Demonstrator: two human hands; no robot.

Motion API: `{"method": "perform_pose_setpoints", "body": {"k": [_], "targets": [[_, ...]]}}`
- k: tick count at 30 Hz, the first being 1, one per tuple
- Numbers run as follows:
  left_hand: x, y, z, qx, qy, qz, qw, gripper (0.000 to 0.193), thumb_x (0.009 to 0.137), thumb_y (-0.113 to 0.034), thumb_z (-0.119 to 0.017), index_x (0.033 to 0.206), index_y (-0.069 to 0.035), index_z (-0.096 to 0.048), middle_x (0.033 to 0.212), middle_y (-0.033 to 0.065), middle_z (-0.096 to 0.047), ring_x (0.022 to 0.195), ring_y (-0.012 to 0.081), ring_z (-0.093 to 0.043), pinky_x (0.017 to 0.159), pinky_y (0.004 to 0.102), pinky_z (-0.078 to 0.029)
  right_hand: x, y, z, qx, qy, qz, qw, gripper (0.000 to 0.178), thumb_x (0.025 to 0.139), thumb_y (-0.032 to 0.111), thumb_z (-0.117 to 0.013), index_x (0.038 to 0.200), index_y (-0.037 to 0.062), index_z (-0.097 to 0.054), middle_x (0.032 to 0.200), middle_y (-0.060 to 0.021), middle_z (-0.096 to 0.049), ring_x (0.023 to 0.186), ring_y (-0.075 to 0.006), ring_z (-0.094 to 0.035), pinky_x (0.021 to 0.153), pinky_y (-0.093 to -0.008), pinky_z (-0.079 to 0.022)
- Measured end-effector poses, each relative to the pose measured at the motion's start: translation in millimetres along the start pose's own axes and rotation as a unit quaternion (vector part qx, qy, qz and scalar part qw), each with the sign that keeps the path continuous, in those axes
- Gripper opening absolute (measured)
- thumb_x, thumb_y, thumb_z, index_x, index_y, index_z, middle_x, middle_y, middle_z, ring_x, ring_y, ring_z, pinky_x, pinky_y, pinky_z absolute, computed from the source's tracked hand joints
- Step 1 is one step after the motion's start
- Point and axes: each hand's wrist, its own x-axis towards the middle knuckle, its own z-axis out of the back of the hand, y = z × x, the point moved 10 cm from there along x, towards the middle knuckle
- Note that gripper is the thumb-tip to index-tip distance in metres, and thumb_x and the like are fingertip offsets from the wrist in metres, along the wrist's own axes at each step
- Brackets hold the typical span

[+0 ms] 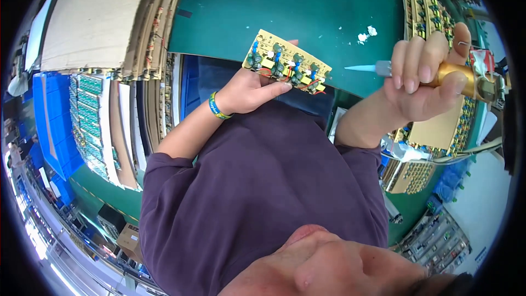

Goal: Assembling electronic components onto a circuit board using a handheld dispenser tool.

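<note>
Green, flat and matt, the worktable [329, 8] stretches away in front of us as the broadest thing in view. Against it we see our dark purple short-sleeved shirt [274, 170]. On our left stands a tall stack of tan cardboard sheets [90, 30], with circuit boards showing at its edges, and nearer to us is a bright blue plastic bin [55, 123]. Along the right side of the table sits a pile of yellowish circuit boards with dark green parts [419, 13].

Our right hand [422, 71] has its fingers curled closely round a gold cylindrical dispenser with a pale blue tapered nozzle [466, 71]; the tip points left and stops just beside, apart from, the board in our other hand. That hand, the left [249, 93], pinches a yellowish rectangular circuit board with green, blue and yellow parts [287, 63], thumb on the near edge and fingers underneath, tilted above the table's near edge. Smaller still, we wear a yellow-and-blue wristband [217, 107] on the left wrist, and crumpled white scraps [367, 34] lie beyond the nozzle.
</note>
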Motion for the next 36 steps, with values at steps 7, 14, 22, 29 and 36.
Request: {"method": "perform_pose_setpoints", "body": {"k": [7, 14, 22, 29, 36], "targets": [[-12, -40, 37, 0.086, -0.046, 0.064, 0.993, 0.042, 0.084, -0.001, -0.057, 0.124, 0.005, -0.044, 0.118, 0.0105, -0.056, 0.110, 0.0164, -0.053, 0.095, 0.0318, -0.041, -4, 4, 32, -0.075, -0.044, -0.008, 0.996, 0.052, 0.090, 0.028, -0.052, 0.130, -0.0012, -0.035, 0.069, -0.0024, -0.045, 0.045, -0.0059, -0.038, 0.039, -0.0188, -0.034], [-39, -114, 66, 0.103, -0.112, -0.023, 0.988, 0.044, 0.083, 0.002, -0.057, 0.123, 0.007, -0.040, 0.117, 0.0135, -0.056, 0.108, 0.0204, -0.055, 0.091, 0.0328, -0.045, -3, 7, 49, -0.096, -0.074, 0.003, 0.993, 0.058, 0.090, 0.026, -0.055, 0.133, -0.0015, -0.028, 0.068, -0.0038, -0.044, 0.043, -0.0068, -0.036, 0.037, -0.0200, -0.032], [-109, -214, 146, 0.128, -0.222, 0.017, 0.966, 0.075, 0.074, -0.016, -0.071, 0.133, 0.008, -0.031, 0.121, 0.0133, -0.055, 0.106, 0.0200, -0.058, 0.092, 0.0317, -0.045, -6, 2, 67, -0.109, -0.086, 0.001, 0.990, 0.057, 0.087, 0.028, -0.062, 0.130, 0.0008, -0.036, 0.066, -0.0010, -0.044, 0.042, -0.0058, -0.036, 0.037, -0.0176, -0.032], [-74, -263, 269, 0.268, -0.225, 0.048, 0.935, 0.047, 0.093, -0.022, -0.050, 0.129, 0.006, -0.039, 0.121, 0.0100, -0.053, 0.108, 0.0131, -0.053, 0.093, 0.0271, -0.042, -4, 1, 70, -0.139, -0.095, 0.013, 0.986, 0.058, 0.087, 0.026, -0.061, 0.127, -0.0004, -0.030, 0.063, -0.0026, -0.044, 0.040, -0.0075, -0.037, 0.035, -0.0194, -0.033], [-14, -249, 335, 0.380, -0.247, 0.150, 0.879, 0.038, 0.093, -0.024, -0.051, 0.125, -0.004, -0.052, 0.103, -0.0005, -0.058, 0.086, 0.0049, -0.051, 0.078, 0.0204, -0.043, -2, -8, 76, -0.146, -0.101, 0.006, 0.984, 0.055, 0.087, 0.027, -0.061, 0.126, 0.0006, -0.033, 0.063, -0.0015, -0.044, 0.040, -0.0062, -0.036, 0.035, -0.0181, -0.032]]}}
